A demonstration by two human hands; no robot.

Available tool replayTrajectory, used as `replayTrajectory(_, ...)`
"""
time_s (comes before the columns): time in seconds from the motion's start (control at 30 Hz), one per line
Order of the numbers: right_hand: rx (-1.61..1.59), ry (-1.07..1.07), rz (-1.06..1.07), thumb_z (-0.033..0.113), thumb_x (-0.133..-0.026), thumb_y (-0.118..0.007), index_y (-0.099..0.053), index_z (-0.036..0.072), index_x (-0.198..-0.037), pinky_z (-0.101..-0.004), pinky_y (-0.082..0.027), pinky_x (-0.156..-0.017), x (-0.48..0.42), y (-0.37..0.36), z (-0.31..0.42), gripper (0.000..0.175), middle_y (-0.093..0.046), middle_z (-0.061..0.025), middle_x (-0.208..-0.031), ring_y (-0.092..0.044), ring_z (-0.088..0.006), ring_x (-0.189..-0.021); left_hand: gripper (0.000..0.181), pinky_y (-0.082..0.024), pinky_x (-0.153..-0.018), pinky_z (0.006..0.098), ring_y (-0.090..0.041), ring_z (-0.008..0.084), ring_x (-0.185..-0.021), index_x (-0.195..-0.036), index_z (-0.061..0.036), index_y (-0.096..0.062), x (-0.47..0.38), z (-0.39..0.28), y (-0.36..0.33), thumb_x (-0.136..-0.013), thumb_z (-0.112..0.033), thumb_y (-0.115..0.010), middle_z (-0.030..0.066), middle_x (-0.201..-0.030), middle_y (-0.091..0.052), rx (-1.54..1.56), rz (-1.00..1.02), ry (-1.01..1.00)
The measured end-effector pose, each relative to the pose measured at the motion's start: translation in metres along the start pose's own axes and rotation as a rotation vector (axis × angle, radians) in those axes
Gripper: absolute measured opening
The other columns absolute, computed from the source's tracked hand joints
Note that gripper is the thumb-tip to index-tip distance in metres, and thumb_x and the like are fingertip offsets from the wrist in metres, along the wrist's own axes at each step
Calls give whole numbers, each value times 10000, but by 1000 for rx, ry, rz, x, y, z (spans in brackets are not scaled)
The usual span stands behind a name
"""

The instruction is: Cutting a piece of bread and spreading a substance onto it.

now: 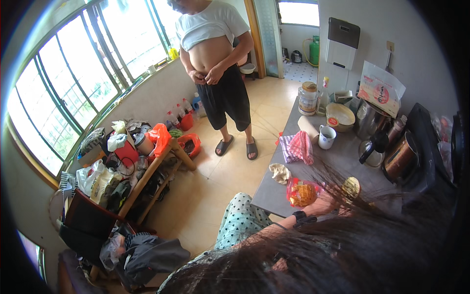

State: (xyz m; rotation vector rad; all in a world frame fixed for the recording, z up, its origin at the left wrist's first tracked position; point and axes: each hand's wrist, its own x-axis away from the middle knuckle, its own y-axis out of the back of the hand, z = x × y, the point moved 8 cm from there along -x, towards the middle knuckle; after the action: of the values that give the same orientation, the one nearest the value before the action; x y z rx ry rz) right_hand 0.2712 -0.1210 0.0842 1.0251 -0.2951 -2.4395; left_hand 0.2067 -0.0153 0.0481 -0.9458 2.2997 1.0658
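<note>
My left hand is over the near edge of the grey table, a dark band at its wrist. Strands of hair partly cover it, and its grip cannot be made out. Against its far side is a clear and red plastic packet with golden-brown food inside. A round, pale yellow item is just beyond the fingers; its kind is unclear. A crumpled whitish cloth or paper and a checked pink and purple cloth lie farther along the table's left side. My right hand is not visible.
A white mug, a lidded jar, a glass bottle and a glass pot stand on the table. Another person stands beyond it. A cluttered wooden bench and a dark chair are at left.
</note>
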Motion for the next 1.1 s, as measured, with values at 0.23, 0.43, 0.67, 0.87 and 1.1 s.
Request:
replayTrajectory(0.23, 22, -5, -64, 65, -857, -672, -528, -24, -1211, -444, -478, -868, 3, 0, -11, 393, -580, -173, -1080, -598, -372, -1010, 201, -434, -896, 460, -508, 402, -997, -983, -9, -546, -6, -19, 12, -817, -98, -618, 176, -1001, -574, -48, -12, -73)
replayTrajectory(0.43, 47, -33, -42, 60, -839, -678, -556, -14, -1122, -436, -483, -821, 4, -7, -19, 317, -571, -175, -1016, -592, -372, -956, 185, -432, -906, 463, -516, 412, -1018, -994, 0, -563, -13, -29, 27, -832, -80, -604, 184, -1011, -580, -59, -45, -30)
replayTrajectory(0.67, 8, -8, -91, 51, -809, -696, -567, -4, -1048, -447, -482, -766, 5, -5, -26, 278, -575, -171, -968, -586, -380, -893, 178, -394, -894, 459, -525, 389, -974, -985, -2, -569, -15, -25, 22, -831, -88, -595, 185, -953, -577, -18, 33, 27)
replayTrajectory(0.87, 43, 40, -81, 41, -809, -701, -567, -1, -1056, -439, -490, -768, 3, -6, -19, 284, -579, -167, -979, -596, -366, -900, 171, -394, -895, 462, -510, 398, -985, -983, 8, -567, -16, -28, 26, -843, -87, -595, 185, -967, -578, -1, 29, 28)
replayTrajectory(1.1, 74, 18, -66, 44, -812, -699, -560, -5, -1066, -443, -492, -776, 0, -2, -11, 294, -576, -173, -987, -595, -374, -908, 175, -402, -892, 458, -494, 405, -993, -989, 5, -568, -15, -29, 25, -842, -82, -601, 186, -978, -576, -7, 29, 15)
